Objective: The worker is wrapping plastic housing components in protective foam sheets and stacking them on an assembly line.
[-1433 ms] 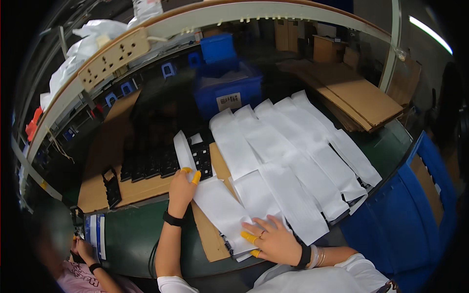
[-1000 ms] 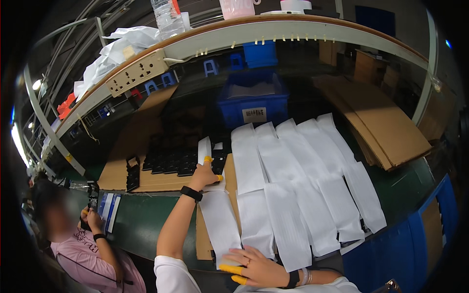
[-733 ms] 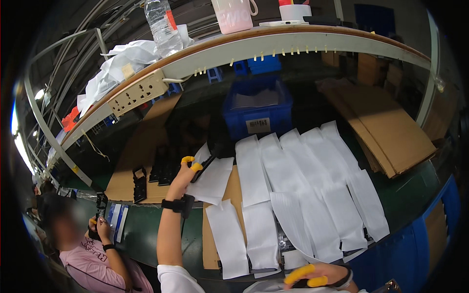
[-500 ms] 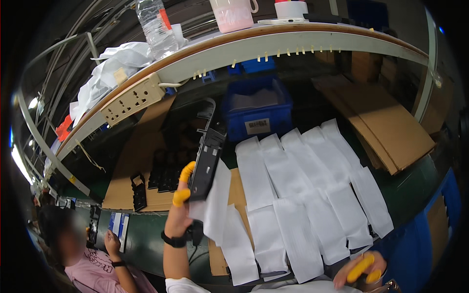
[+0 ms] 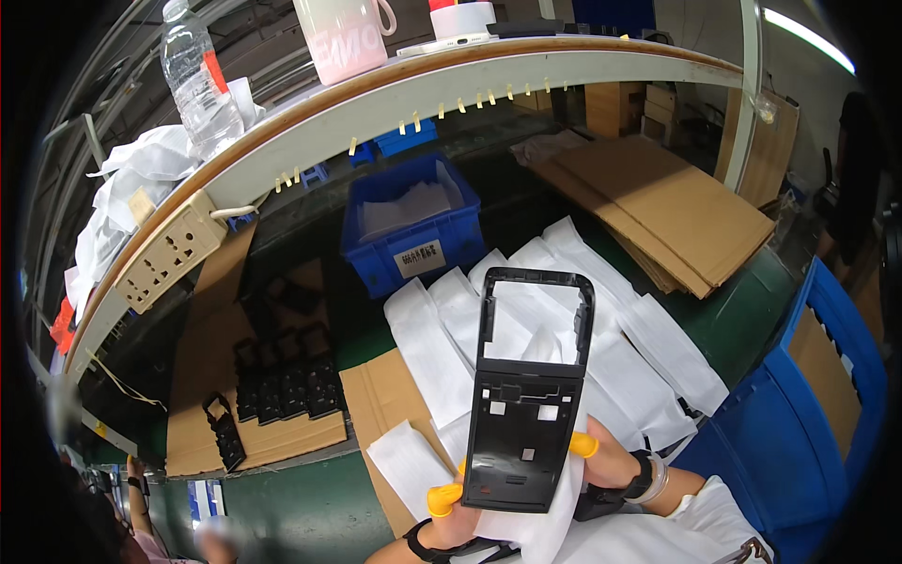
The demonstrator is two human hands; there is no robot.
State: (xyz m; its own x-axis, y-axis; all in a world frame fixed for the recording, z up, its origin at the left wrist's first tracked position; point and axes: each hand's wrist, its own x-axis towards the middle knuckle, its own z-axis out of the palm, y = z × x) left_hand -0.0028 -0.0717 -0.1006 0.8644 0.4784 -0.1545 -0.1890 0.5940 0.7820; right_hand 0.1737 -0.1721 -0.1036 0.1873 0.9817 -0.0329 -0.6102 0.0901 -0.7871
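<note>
Both my hands are low in front of me, wearing yellow finger covers and black wristbands. My left hand pinches the lower left edge of a black plastic frame. My right hand is at its lower right edge, a covered fingertip beside it; the other fingers are mostly hidden, so I cannot tell whether they pinch the frame or only the white sleeve hanging behind it. The frame is tilted up before me, with a large opening at its top and small square holes lower down.

Just beyond my left hand, a loose sleeve lies across a cardboard sheet. Past the frame, more white sleeves lie side by side, overlapping, some showing through the opening. A blue crate is to my right, beside the green table.

On my left, another piece of cardboard bears a row of black frames, with one more set apart, nearer me. A co-worker's hand is at the far left.

Farther off, a blue bin holds white sheets, and flat cardboard is stacked to its right. Above runs a shelf with a power strip, a bottle and a mug.
</note>
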